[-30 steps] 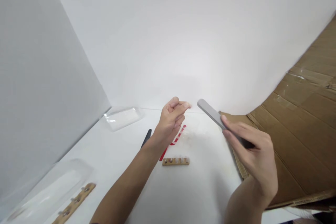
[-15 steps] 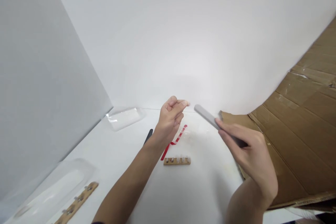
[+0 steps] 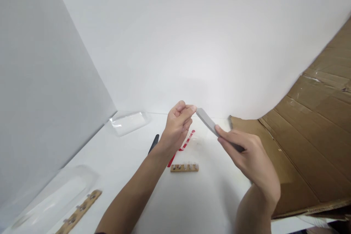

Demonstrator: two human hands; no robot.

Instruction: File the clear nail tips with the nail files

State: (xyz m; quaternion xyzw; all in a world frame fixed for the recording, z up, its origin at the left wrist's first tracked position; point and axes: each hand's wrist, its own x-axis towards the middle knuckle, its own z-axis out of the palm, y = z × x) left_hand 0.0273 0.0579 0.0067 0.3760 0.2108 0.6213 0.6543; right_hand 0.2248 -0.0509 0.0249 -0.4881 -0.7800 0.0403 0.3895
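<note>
My right hand (image 3: 253,155) grips a flat grey nail file (image 3: 207,121) by its near end, thumb on top, with the file sloping up to the left. At the raised fingertips of my left hand (image 3: 178,124), thumb and forefinger are pinched together. A tiny pale piece showed there a moment ago; the file's tip now meets or overlaps that spot, so the piece is hard to make out. Below the hands, a short wooden strip (image 3: 184,170) carries several small clear and metallic pieces. A red-and-clear strip (image 3: 172,159) lies partly behind my left wrist.
A dark slim object (image 3: 154,142) is half hidden by my left forearm. Clear plastic packaging (image 3: 128,123) rests at the back left. Nearer on the left are a clear plastic tray (image 3: 59,193) and a longer wooden strip (image 3: 82,210) with metal fittings. Cardboard (image 3: 309,146) stands along the right.
My right hand has moved left with the nail file, bringing its tip to the left fingertips. The left hand has stayed nearly in place.
</note>
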